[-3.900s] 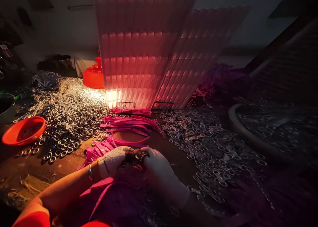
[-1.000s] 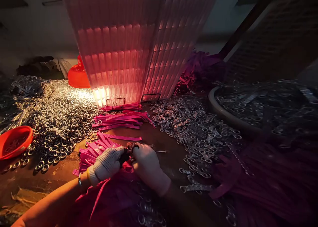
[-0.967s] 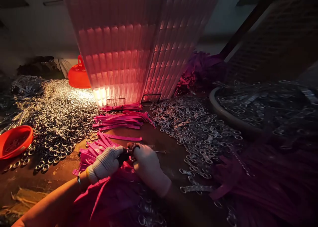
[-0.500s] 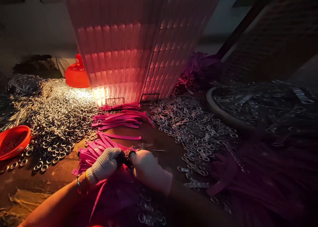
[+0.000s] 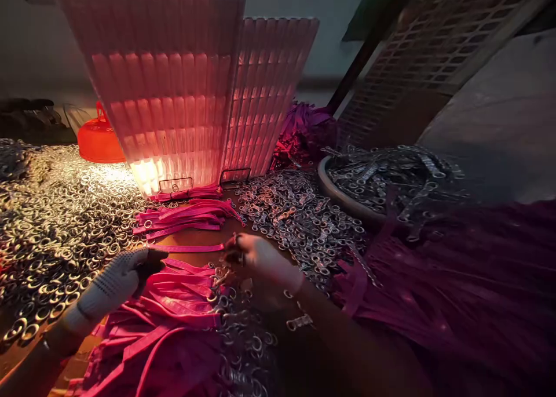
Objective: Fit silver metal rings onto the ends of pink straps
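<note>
My left hand (image 5: 115, 281), in a pale dotted glove with dark fingertips, reaches over the near pile of pink straps (image 5: 182, 304). Its fingers stretch forward, close to the left end of a single pink strap (image 5: 186, 248). Whether they touch it I cannot tell. My right hand (image 5: 260, 261), also in a pale glove with darkened fingers, is closed at that strap's right end. Small metal rings and links (image 5: 247, 333) lie beside the near strap pile. Another bundle of pink straps (image 5: 186, 216) lies farther back.
A heap of metal rings (image 5: 87, 223) spreads across the left under a red lamp (image 5: 101, 139). Translucent ribbed panels (image 5: 174, 107) stand at the back. Metal links (image 5: 299, 211) lie to the right, by a heaped round basin (image 5: 336, 191). More magenta straps (image 5: 443, 304) fill the right.
My hands have parted: they were together over the near straps, working on something dark. The left moved left, the right moved to the single strap's end. The view turned right.
</note>
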A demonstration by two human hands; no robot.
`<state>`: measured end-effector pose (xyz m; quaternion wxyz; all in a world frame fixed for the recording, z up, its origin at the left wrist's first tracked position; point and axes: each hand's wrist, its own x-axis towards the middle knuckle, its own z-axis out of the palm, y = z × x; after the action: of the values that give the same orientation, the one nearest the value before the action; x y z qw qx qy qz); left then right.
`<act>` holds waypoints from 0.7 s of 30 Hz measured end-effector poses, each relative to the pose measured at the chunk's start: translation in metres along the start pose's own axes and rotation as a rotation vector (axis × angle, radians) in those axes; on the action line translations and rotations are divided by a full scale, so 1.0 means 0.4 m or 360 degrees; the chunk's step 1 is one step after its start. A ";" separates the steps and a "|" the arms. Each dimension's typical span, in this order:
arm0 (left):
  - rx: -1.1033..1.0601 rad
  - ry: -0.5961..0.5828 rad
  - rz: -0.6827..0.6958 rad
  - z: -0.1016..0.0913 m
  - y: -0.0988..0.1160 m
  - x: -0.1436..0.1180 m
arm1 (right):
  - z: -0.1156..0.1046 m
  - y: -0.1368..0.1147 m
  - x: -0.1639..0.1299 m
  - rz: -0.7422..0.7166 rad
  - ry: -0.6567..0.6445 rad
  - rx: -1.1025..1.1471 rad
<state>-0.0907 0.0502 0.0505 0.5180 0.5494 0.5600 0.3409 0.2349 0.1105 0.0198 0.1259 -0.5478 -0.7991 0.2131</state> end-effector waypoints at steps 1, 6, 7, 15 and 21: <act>-0.0189 -0.0046 -0.0084 0.017 -0.008 0.000 | -0.017 0.049 0.036 0.0426 0.0119 -0.0123; -0.1149 -0.0391 -0.0456 0.129 -0.021 0.029 | -0.031 0.231 0.198 0.1031 0.0304 -0.0317; -0.1268 -0.0449 -0.0521 0.145 -0.019 0.038 | -0.017 0.247 0.216 0.1076 0.0328 -0.0325; -0.1281 -0.0683 -0.0537 0.177 -0.022 0.047 | 0.036 0.276 0.213 0.1191 0.0486 -0.0167; -0.0746 -0.0573 -0.0375 0.184 -0.010 0.014 | 0.030 0.115 0.095 0.0780 0.0546 0.0052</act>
<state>-0.0206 0.0413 0.0286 0.7572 0.3980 0.4253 0.2956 0.2535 0.1576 -0.0141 0.2129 -0.7503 -0.6065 0.1544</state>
